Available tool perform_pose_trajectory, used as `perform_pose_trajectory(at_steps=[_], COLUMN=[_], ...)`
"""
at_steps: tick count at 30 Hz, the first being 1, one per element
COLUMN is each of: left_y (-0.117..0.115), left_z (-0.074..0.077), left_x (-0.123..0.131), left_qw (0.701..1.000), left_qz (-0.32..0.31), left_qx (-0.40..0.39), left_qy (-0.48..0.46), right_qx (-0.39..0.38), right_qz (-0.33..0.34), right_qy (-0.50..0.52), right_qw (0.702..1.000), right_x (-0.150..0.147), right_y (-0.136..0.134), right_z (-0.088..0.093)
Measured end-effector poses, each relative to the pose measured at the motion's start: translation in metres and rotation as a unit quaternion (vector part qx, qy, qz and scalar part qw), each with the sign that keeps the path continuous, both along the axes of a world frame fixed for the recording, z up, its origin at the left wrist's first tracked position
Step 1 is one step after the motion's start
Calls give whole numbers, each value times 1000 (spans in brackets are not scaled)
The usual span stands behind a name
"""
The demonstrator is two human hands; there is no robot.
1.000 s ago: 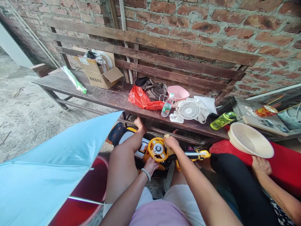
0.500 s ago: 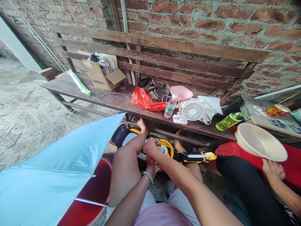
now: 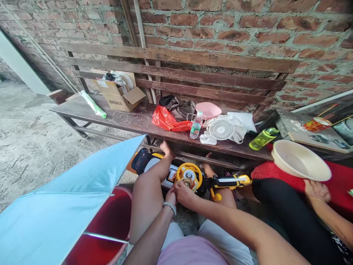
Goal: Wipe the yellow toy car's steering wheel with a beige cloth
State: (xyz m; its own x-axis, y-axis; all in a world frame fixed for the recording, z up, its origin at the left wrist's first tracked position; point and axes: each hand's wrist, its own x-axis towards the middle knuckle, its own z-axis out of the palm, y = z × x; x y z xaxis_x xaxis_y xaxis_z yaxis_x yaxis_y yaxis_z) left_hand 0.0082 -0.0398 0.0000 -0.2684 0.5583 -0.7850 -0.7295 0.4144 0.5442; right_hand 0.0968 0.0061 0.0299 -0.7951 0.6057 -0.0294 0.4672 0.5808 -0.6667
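My right hand (image 3: 185,195) is closed at a small brownish-green bundle (image 3: 189,183), too small to make out in detail. Right against it, my left hand (image 3: 171,197), with a beaded bracelet (image 3: 170,208) at the wrist, has its fingers pinched together; what they hold is hidden. Just beyond the hands is a yellow toy steering wheel (image 3: 200,173), part of a ride-on toy with a white and black body (image 3: 165,180). My bare legs stretch out on both sides of the toy.
A wooden bench (image 3: 124,123) carries a cardboard box (image 3: 118,97), red bag (image 3: 169,119), water bottle (image 3: 196,126) and white fan (image 3: 221,129). At left, a blue umbrella (image 3: 68,195) overhangs a red tub (image 3: 124,193). At right, another person's hand (image 3: 317,190) touches a cream basin (image 3: 300,160).
My right hand has come down from the steering wheel's left side, uncovering the wheel and a panel. My left hand has shifted slightly left, and the two hands now meet.
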Motion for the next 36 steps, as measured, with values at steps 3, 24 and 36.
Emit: perform_pose_trajectory(at_steps=[3,24,36], left_y=[-1,8,13], left_z=[8,4,18], left_x=[-7,16,9], left_qw=[1000,976,978], left_qz=[10,-208,-197], left_qx=[-11,10,6], left_qy=[17,65,67], right_qx=[-28,-134,-34], right_qz=[3,-268,-368], right_qy=[17,-133,-249], right_qw=[999,945,895], right_x=[27,38,55], right_y=[-6,177,112], right_z=[-3,74,57])
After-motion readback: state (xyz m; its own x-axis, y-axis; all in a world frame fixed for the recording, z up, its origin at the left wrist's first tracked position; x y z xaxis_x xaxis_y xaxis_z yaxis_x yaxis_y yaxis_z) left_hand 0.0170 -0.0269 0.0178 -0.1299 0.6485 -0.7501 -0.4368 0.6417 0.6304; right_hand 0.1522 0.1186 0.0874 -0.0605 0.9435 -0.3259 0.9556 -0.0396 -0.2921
